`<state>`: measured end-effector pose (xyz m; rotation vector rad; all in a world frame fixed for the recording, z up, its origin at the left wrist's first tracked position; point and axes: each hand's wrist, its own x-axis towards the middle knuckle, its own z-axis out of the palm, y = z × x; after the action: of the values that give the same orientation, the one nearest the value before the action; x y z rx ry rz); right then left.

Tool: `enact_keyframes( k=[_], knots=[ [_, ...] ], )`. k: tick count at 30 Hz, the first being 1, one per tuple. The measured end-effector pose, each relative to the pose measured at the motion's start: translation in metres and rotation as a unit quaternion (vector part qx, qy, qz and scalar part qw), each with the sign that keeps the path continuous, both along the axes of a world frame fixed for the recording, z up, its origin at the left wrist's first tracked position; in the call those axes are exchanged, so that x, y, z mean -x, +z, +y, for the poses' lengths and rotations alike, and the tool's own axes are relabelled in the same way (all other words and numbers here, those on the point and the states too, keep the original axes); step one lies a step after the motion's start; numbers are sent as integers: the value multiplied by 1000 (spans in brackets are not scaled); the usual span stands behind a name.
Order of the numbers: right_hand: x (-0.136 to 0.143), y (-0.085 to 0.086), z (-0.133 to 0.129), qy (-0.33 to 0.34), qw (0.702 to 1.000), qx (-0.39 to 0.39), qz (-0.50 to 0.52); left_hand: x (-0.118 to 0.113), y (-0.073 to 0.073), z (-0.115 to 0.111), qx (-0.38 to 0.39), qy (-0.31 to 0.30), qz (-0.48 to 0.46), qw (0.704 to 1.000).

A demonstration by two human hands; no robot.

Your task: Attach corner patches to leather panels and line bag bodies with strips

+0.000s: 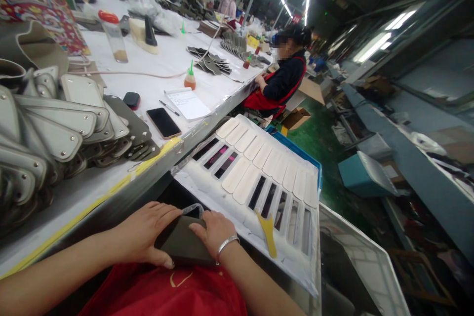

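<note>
A dark olive-grey sheet piece (187,243) lies over the lap in front of the red apron (163,294). My left hand (148,232) holds its left side, thumb near the lower edge and fingers along the top. At the right side my right hand (215,234), with a silver bracelet at the wrist, grips the piece. A clear, shiny strip (193,207) shows between the fingertips of both hands. Just right of the hands is a white slotted tray (207,195) bearing several pale oblong pieces (283,170) and a yellow spatula-like tool (269,237).
Grey parts with metal studs (66,138) are piled on the white table (148,64) at left. A phone (163,122), notepad (188,103) and small bottle (190,79) lie beyond. A person in a red apron (285,76) sits farther along. A white crate (370,252) stands lower right.
</note>
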<state>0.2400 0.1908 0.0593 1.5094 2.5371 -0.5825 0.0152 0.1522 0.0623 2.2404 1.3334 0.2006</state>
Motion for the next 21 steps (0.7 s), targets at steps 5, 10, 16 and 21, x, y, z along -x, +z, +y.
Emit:
enact_keyframes(
  k=[5,10,16,21],
  knots=[
    [2,6,-1,-13,1000,20,2,22,9,3,117,94,-55,987],
    [23,12,-8,33,999,-4,34,25,3,2,166,128,-146,967],
    [50,2,0,73,994,65,46,30,-21,2,158,138,-173,962],
    [54,-2,12,90,993,62,49,31,-23,5,141,151,-199,958]
  ],
)
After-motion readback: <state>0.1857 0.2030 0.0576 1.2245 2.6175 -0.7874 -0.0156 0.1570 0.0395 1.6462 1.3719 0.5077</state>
